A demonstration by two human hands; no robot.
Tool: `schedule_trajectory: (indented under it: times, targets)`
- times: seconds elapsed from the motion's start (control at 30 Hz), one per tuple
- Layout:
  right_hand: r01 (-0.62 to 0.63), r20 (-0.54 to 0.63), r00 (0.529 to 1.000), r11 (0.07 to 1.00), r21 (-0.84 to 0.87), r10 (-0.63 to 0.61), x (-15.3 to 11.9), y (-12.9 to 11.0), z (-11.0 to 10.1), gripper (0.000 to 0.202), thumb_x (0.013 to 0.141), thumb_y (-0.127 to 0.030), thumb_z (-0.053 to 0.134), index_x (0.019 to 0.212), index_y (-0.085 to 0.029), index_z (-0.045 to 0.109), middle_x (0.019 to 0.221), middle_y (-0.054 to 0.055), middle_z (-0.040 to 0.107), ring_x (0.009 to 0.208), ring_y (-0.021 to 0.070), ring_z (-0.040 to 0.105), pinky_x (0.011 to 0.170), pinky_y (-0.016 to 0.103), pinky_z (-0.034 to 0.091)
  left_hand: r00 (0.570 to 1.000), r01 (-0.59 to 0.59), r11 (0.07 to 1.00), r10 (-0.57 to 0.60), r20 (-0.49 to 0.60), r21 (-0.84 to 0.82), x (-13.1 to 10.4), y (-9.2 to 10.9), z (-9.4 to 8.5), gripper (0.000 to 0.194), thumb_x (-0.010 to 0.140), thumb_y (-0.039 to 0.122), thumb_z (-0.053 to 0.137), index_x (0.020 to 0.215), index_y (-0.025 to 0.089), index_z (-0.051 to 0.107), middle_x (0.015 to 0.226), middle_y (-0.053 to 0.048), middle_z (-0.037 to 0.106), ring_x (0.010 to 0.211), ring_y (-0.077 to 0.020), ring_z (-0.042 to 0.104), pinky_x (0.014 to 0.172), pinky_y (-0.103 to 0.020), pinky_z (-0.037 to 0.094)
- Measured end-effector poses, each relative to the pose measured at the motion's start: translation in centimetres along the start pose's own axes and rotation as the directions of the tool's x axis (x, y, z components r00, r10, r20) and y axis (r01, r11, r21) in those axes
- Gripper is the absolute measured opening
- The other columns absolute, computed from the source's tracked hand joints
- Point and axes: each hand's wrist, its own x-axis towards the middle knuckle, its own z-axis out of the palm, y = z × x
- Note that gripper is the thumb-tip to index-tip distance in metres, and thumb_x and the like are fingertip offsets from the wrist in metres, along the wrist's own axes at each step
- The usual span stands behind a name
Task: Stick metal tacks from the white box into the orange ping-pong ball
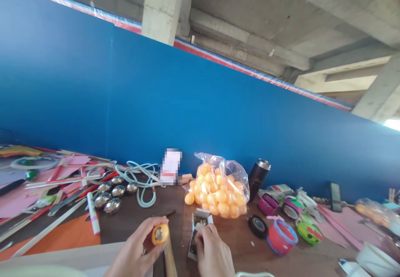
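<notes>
My left hand (139, 245) is closed around an orange ball (160, 234), held between thumb and fingers; a greyish patch, perhaps a hole, marks its near side. Below that ball lies a wooden handle (170, 258), its far end covered by the hand. My right hand (214, 250) is over a small open white box (193, 255) filled with small brassy metal pieces, its fingertips pinched together at the contents. Whether a piece sits between them is hidden. Just beyond, a clear plastic bag (223, 198) bulges with orange balls, and one loose ball (189, 198) rests beside it.
Shiny silver balls (112, 205), a pale blue cord (146, 198) and a white marker (93, 213) lie left. To the right stand a black bottle (259, 175), a tape roll (258, 226) and a red-and-blue tub (282, 237). A blue partition (187, 102) backs the table.
</notes>
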Motion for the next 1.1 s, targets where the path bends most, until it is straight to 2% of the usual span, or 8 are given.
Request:
schedule_trajectory:
  times: [0.13, 0.23, 0.37, 0.5, 0.8, 0.9, 1.0, 1.1]
  targets:
    - [0.030, -0.004, 1.000, 0.997, 0.071, -0.030, -0.1, -0.1, -0.4, 0.017, 0.084, -0.018, 0.052, 0.083, -0.030, 0.064, 0.093, -0.003, 0.064, 0.079, 0.0162, 0.067, 0.064, 0.023, 0.042, 1.000, -0.019, 1.000, 0.019, -0.001, -0.012, -0.1, -0.1, 0.3, 0.031, 0.079, 0.030, 0.061, 0.109, 0.024, 0.061, 0.115, -0.006, 0.065, 0.101, -0.0215, 0.063, 0.088, -0.026, 0.049]
    - [0.022, 0.010, 1.000, 0.995, 0.093, -0.023, -0.2, -0.2, -0.6, 0.020, 0.081, -0.017, 0.056, 0.085, -0.033, 0.067, 0.094, -0.002, 0.065, 0.082, 0.0175, 0.068, 0.067, 0.025, 0.044, 0.998, -0.032, 0.999, 0.030, -0.053, -0.042, -0.2, 0.1, 0.6, 0.029, 0.078, 0.031, 0.062, 0.106, 0.023, 0.063, 0.108, -0.006, 0.067, 0.094, -0.0208, 0.065, 0.081, -0.024, 0.051]
    - [0.024, 0.027, 0.999, 0.997, 0.076, -0.026, -0.1, -0.1, -0.3, 0.018, 0.081, -0.017, 0.054, 0.076, -0.030, 0.066, 0.090, -0.001, 0.065, 0.079, 0.0175, 0.068, 0.064, 0.025, 0.043, 0.997, -0.041, 0.998, 0.038, -0.068, -0.049, -0.2, 0.9, 0.6, 0.027, 0.075, 0.031, 0.065, 0.101, 0.024, 0.065, 0.101, -0.005, 0.069, 0.089, -0.0206, 0.067, 0.078, -0.023, 0.052]
    - [0.018, 0.015, 1.000, 1.000, 0.020, -0.018, -0.1, 0.2, 0.6, 0.018, 0.081, -0.016, 0.053, 0.075, -0.028, 0.063, 0.089, -0.001, 0.064, 0.075, 0.0180, 0.068, 0.059, 0.025, 0.040, 0.995, -0.052, 0.998, 0.048, -0.086, -0.043, -0.2, 1.4, 0.4, 0.026, 0.073, 0.030, 0.066, 0.098, 0.024, 0.066, 0.096, -0.003, 0.070, 0.086, -0.0204, 0.067, 0.077, -0.023, 0.053]
    - [0.026, -0.095, 0.995, 0.999, 0.020, -0.024, -0.1, 0.5, 1.6, 0.017, 0.085, -0.014, 0.045, 0.077, -0.025, 0.055, 0.087, 0.001, 0.062, 0.068, 0.0157, 0.065, 0.055, 0.023, 0.041, 0.999, -0.031, 0.999, 0.031, -0.024, -0.011, -0.4, 1.3, 0.4, 0.027, 0.078, 0.030, 0.062, 0.104, 0.023, 0.061, 0.102, -0.005, 0.066, 0.090, -0.0206, 0.065, 0.082, -0.024, 0.051]
    - [0.071, -0.170, 0.984, 0.989, 0.131, -0.049, 0.0, 1.2, 1.7, 0.015, 0.086, -0.016, 0.042, 0.079, -0.024, 0.053, 0.086, 0.002, 0.061, 0.071, 0.0162, 0.065, 0.058, 0.024, 0.044, 0.999, -0.029, 0.999, 0.029, -0.013, 0.016, -0.3, 1.3, 0.3, 0.027, 0.078, 0.032, 0.061, 0.104, 0.024, 0.062, 0.101, -0.005, 0.066, 0.085, -0.0200, 0.065, 0.078, -0.024, 0.052]
    - [0.142, -0.254, 0.966, 0.932, 0.335, -0.055, -0.1, 1.6, 1.8, 0.016, 0.089, -0.025, 0.039, 0.079, -0.024, 0.052, 0.082, 0.003, 0.063, 0.073, 0.0171, 0.066, 0.065, 0.025, 0.049, 0.999, -0.033, 0.999, 0.033, 0.009, 0.025, -0.3, 1.2, 0.3, 0.028, 0.078, 0.031, 0.060, 0.105, 0.025, 0.061, 0.100, -0.004, 0.066, 0.078, -0.0183, 0.065, 0.071, -0.022, 0.052]
    - [0.094, -0.195, 0.980, 0.784, 0.614, 0.035, -0.4, 1.2, 1.9, 0.022, 0.091, -0.037, 0.035, 0.078, -0.024, 0.048, 0.075, 0.003, 0.067, 0.048, 0.0130, 0.062, 0.044, 0.022, 0.047, 1.000, -0.025, 0.999, 0.025, 0.005, 0.027, -0.2, 1.0, 0.4, 0.028, 0.076, 0.028, 0.060, 0.104, 0.025, 0.062, 0.098, -0.003, 0.067, 0.075, -0.0174, 0.065, 0.069, -0.022, 0.052]
